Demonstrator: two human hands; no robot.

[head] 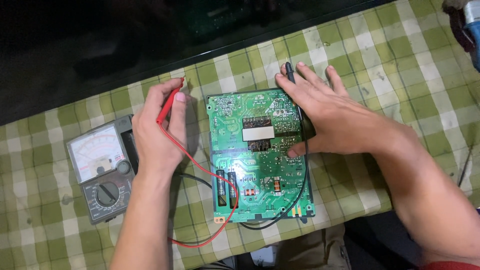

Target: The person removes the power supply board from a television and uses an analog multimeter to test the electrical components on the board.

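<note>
Near edge: green board (260,155) lies flat on the checked cloth (390,90) covering the worktop, component side up, two black capacitors (226,187) at its near-left corner, small coils beside them, transformer (258,133) mid-board. Red lead (210,200) loops off the near edge of the board and back up to the left hand; black lead (295,200) runs along the board's right edge and curls under the near edge.

Left of the board: analog meter (102,167), grey case, white dial face, rotary selector below it, lying face up on the cloth, partly under the left wrist.

Left hand (160,130) sits between meter and board, fingers closed in a pinch on the red probe (170,102), tip pointing away and up-left, clear of the board, just above the cloth.

Right hand (325,117) lies over the board's far-right corner, palm down, fingers spread and mostly flat, thumb resting on the board near the transformer. Black probe (289,74) held loosely between index and middle finger, tip poking past the far edge of the board onto the cloth.

Far side: cloth ends at a dark glossy edge; beyond it too dark to tell
</note>
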